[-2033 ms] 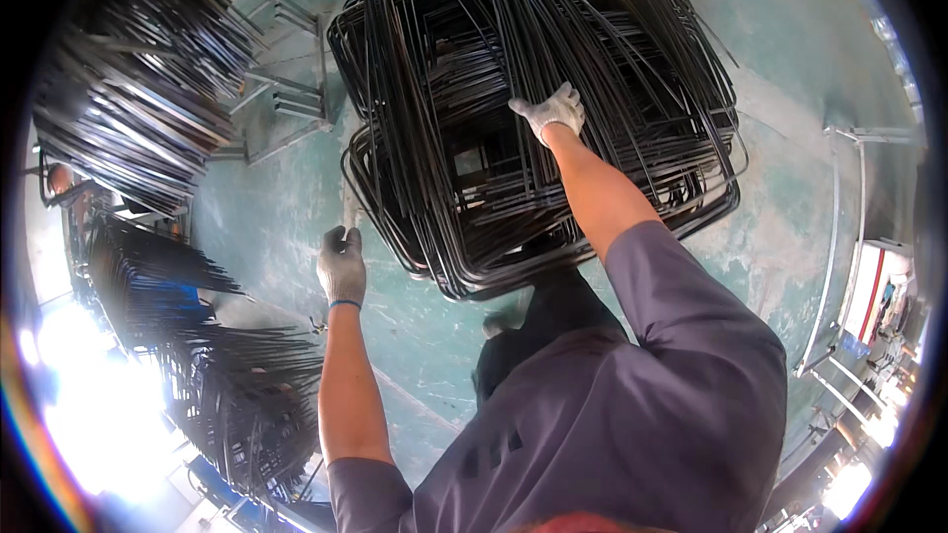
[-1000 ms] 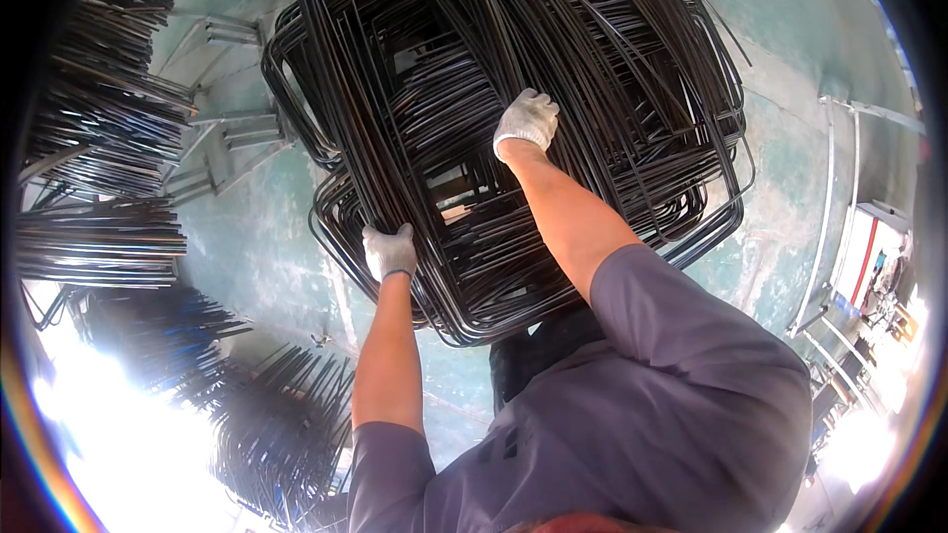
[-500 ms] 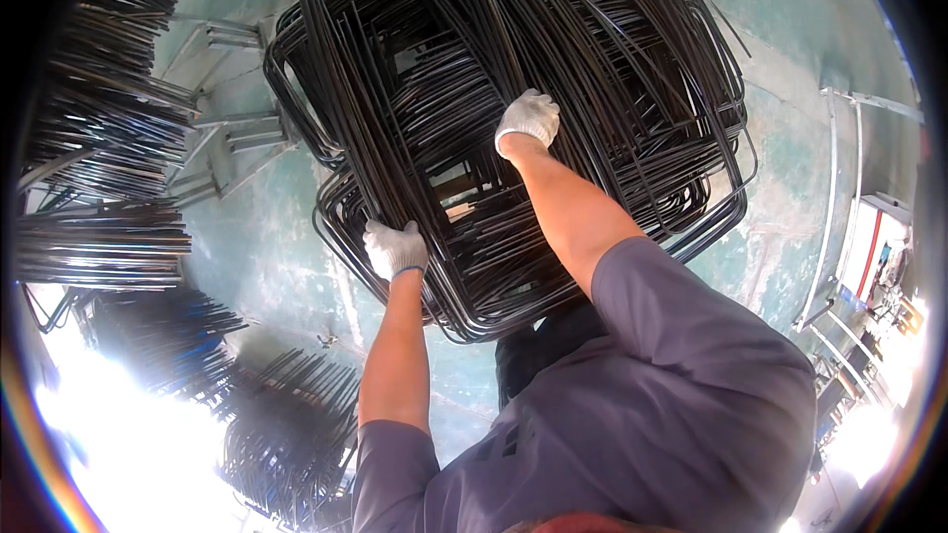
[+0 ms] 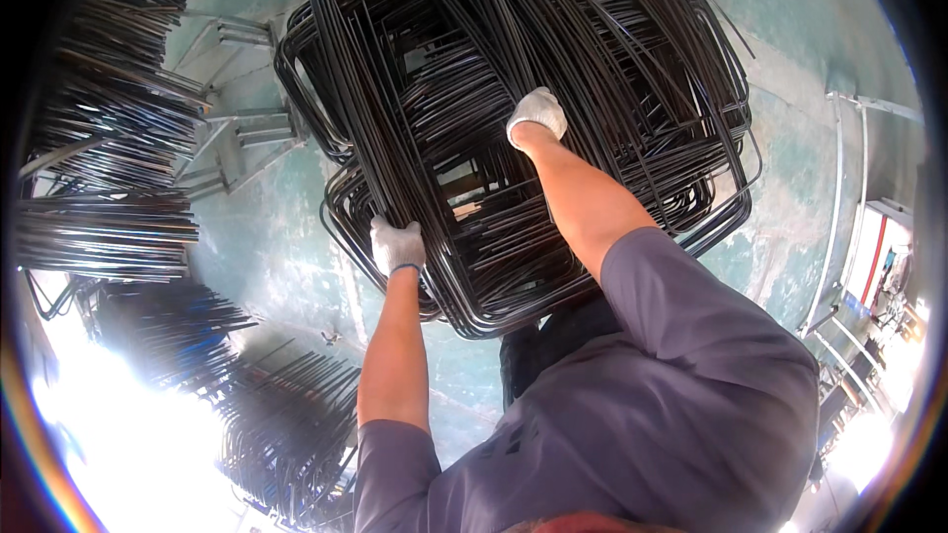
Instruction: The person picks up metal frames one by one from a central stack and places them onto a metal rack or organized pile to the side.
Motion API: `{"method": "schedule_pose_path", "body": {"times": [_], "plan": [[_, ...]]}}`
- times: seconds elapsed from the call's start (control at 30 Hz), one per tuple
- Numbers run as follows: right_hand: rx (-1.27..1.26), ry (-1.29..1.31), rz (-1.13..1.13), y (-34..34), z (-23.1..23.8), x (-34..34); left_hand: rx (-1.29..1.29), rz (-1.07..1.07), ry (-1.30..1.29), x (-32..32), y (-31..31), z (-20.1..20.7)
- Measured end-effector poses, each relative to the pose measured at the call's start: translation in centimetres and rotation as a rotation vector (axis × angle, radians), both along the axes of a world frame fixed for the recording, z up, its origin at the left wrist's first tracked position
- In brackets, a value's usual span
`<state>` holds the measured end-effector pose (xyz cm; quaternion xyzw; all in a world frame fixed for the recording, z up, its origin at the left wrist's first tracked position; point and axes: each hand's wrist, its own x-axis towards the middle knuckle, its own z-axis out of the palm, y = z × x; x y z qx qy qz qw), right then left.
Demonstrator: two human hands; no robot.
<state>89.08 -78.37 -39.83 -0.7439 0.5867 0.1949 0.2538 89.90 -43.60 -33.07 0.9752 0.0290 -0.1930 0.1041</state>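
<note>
In front of me lies a big stack of dark metal rods bent into rounded rectangular frames. My left hand, in a white knit glove, is closed around rods at the near left of the stack, low on a long bundle of rods. Farther up and to the right, my right hand, also gloved, is closed on rods beside another dense bundle. Both sets of fingertips are partly hidden, so how many rods each hand grips cannot be made out.
More dark rods are piled along the left side, with further bunches at the lower left. Grey metal stands sit between them and the stack. A metal frame and a white-and-red box are at the right.
The whole view has shifted slightly, with the stack appearing a little farther right. Both hands keep their closed grip at nearly the same places on the rods.
</note>
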Motion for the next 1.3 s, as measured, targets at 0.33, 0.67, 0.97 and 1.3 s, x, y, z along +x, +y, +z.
{"method": "schedule_pose_path", "body": {"times": [0.33,0.67,0.97,1.3], "plan": [[0.298,-0.015,0.104,-2.9,0.7,-0.9,-0.863,0.429,0.477,3.6,3.3,3.9],[0.496,-0.194,0.03,-3.0,5.0,-1.4,-0.931,0.491,0.699,3.5,3.9,4.4],[1.003,-0.726,-0.444,-2.9,8.9,-2.1,-1.282,0.526,0.934,5.9,6.1,7.2],[1.029,-0.76,-0.403,-3.0,7.3,-1.9,-1.363,0.577,0.919,7.1,5.0,5.8]]}}
